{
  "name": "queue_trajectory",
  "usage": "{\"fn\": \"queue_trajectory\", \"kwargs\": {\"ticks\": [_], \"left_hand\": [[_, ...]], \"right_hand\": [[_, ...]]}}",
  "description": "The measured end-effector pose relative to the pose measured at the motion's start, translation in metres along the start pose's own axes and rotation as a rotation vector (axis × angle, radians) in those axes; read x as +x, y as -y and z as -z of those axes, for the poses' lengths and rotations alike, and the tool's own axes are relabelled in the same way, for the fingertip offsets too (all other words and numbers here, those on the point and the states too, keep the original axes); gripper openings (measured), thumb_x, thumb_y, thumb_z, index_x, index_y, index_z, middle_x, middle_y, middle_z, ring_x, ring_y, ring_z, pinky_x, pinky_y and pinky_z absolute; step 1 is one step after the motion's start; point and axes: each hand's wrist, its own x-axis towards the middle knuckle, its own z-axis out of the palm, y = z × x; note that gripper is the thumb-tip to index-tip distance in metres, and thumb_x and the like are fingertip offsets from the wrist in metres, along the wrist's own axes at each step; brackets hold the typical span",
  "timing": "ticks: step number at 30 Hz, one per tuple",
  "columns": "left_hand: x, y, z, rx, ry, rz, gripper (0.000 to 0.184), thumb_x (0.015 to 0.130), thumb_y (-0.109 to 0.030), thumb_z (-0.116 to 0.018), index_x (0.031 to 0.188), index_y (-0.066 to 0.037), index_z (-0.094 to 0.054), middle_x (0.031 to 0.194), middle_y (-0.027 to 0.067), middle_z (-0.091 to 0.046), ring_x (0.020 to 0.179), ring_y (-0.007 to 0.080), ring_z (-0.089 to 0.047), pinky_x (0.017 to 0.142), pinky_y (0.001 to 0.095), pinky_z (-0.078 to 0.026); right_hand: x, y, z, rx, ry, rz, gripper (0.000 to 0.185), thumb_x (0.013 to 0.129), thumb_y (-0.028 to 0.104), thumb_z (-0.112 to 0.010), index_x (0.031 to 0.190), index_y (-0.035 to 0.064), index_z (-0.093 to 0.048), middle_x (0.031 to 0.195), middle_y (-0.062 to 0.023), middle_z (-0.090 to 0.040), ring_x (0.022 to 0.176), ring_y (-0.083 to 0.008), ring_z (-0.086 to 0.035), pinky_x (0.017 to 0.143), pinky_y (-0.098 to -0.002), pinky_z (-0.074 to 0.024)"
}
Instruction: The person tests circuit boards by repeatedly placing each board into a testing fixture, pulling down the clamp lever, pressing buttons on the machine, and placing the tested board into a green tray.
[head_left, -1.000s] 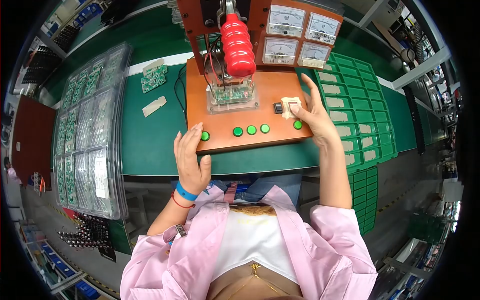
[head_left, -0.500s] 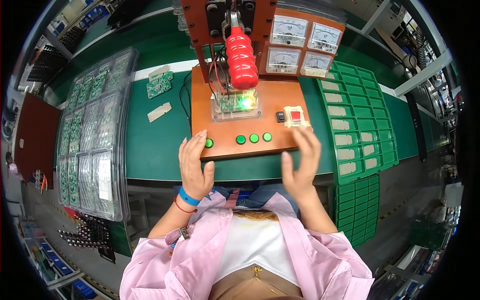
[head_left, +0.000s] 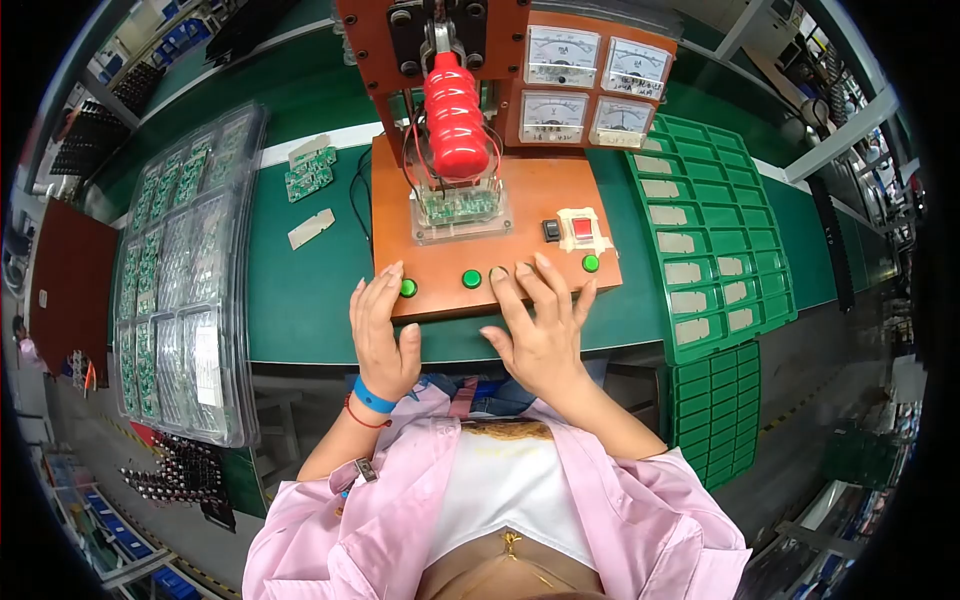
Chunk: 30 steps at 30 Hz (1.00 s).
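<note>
My left hand (head_left: 382, 330) lies with fingers stretched at the front left edge of an orange test box (head_left: 400, 225), its fingertips beside a green push button (head_left: 408, 288). My right hand (head_left: 545, 335) is spread flat over the front of the box, its fingertips on the row of buttons and partly hiding some. Still visible are a green button (head_left: 471, 279) between the hands and another green button (head_left: 591, 263) to the right. Behind them a green circuit board (head_left: 460, 207) sits in a clear fixture (head_left: 425, 236), beneath a red ribbed lever handle (head_left: 459, 120).
A red rocker switch (head_left: 583, 228) is taped on the box. Analog meters (head_left: 562, 57) stand behind. At left are stacked clear trays (head_left: 245, 300) of boards, a loose board (head_left: 312, 175) and a pale flat piece (head_left: 312, 229). Green compartment trays (head_left: 735, 200) lie at right.
My right hand has moved left from near the red switch onto the green buttons. The bright light on the board in the fixture has gone out. My left hand stays by its button.
</note>
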Motion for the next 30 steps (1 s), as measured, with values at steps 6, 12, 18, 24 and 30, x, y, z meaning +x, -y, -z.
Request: {"fn": "queue_trajectory", "kwargs": {"ticks": [6,12,18,24,30], "left_hand": [[0.001,-0.001,0.001,-0.004,0.005,-0.002,0.044,0.097,-0.027,-0.041,0.132,0.0,-0.045,0.132,0.0198,-0.051,0.124,0.035,-0.048,0.107,0.0493,-0.028],[0.006,-0.006,0.003,0.065,0.032,-0.017,0.034,0.096,-0.024,-0.044,0.116,-0.001,-0.059,0.129,0.0198,-0.053,0.12,0.0351,-0.05,0.106,0.048,-0.031],[0.007,-0.005,0.0,0.032,-0.016,-0.003,0.028,0.09,-0.018,-0.054,0.112,-0.004,-0.063,0.127,0.0172,-0.055,0.117,0.0338,-0.052,0.103,0.0495,-0.032],[0.004,-0.004,-0.001,0.041,-0.008,-0.006,0.032,0.092,-0.023,-0.051,0.115,-0.002,-0.06,0.128,0.0179,-0.054,0.118,0.0346,-0.051,0.103,0.0491,-0.033],[-0.002,0.003,-0.003,-0.083,-0.046,-0.026,0.05,0.097,-0.03,-0.041,0.135,0.002,-0.038,0.131,0.0206,-0.052,0.12,0.037,-0.049,0.104,0.0491,-0.032]], "right_hand": [[0.001,-0.001,-0.002,0.035,-0.05,0.016,0.053,0.087,0.044,-0.058,0.131,0.0143,-0.053,0.126,-0.0099,-0.045,0.132,-0.0302,-0.033,0.11,-0.0569,0.0082],[-0.001,-0.001,-0.004,0.048,-0.022,-0.005,0.056,0.084,0.042,-0.062,0.133,0.0167,-0.051,0.132,-0.0067,-0.042,0.135,-0.0283,-0.032,0.11,-0.058,0.0095],[-0.001,-0.001,-0.006,0.043,-0.043,0.005,0.058,0.082,0.04,-0.065,0.133,0.0164,-0.051,0.131,-0.0068,-0.043,0.135,-0.0281,-0.032,0.11,-0.0581,0.0092],[0.0,-0.001,-0.005,0.026,-0.047,0.013,0.056,0.081,0.038,-0.067,0.131,0.017,-0.052,0.129,-0.0075,-0.041,0.134,-0.0292,-0.032,0.11,-0.0588,0.0091],[0.017,-0.028,0.032,0.064,-0.265,-0.117,0.061,0.084,0.032,-0.065,0.138,0.014,-0.042,0.135,-0.0124,-0.035,0.132,-0.0332,-0.031,0.11,-0.0586,0.0012]]}}
